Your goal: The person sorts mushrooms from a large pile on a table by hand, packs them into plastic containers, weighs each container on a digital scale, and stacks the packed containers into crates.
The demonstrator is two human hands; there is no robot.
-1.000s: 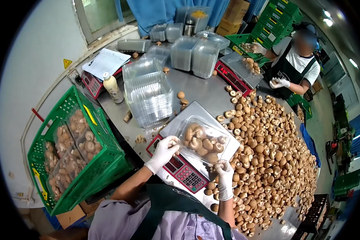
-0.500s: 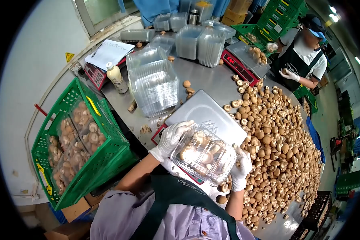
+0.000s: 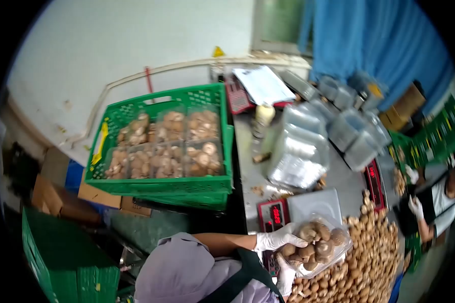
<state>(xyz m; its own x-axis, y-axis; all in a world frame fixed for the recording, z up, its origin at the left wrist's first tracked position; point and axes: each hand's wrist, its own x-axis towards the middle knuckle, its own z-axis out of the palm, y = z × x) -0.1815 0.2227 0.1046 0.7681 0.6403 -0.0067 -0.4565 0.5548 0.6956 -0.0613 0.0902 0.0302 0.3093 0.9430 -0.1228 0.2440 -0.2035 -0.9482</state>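
Note:
A clear plastic box of mushrooms [image 3: 318, 247] is between my gloved hands, tilted, with brown caps showing. My left hand [image 3: 282, 237] grips its near left side, thumb along the edge. My right hand [image 3: 286, 275] closes on the lower edge; part of its fingers is hidden. Just behind the box is a scale with a silver plate [image 3: 316, 207] and a red display panel [image 3: 274, 214]. A big heap of loose mushrooms [image 3: 371, 247] lies on the table to the right of the box.
Left of the table stands a green crate [image 3: 159, 187] with several packed mushroom boxes. Stacked clear trays [image 3: 301, 146], a bottle [image 3: 261, 121] and a paper sheet [image 3: 264, 84] occupy the table's back. A co-worker [image 3: 440, 202] is at the far right, beside a second scale [image 3: 374, 184].
The view has swung left, bringing the green crate toward the middle. The mushroom box has turned in my hands and now shows more brown caps; both hands still hold it.

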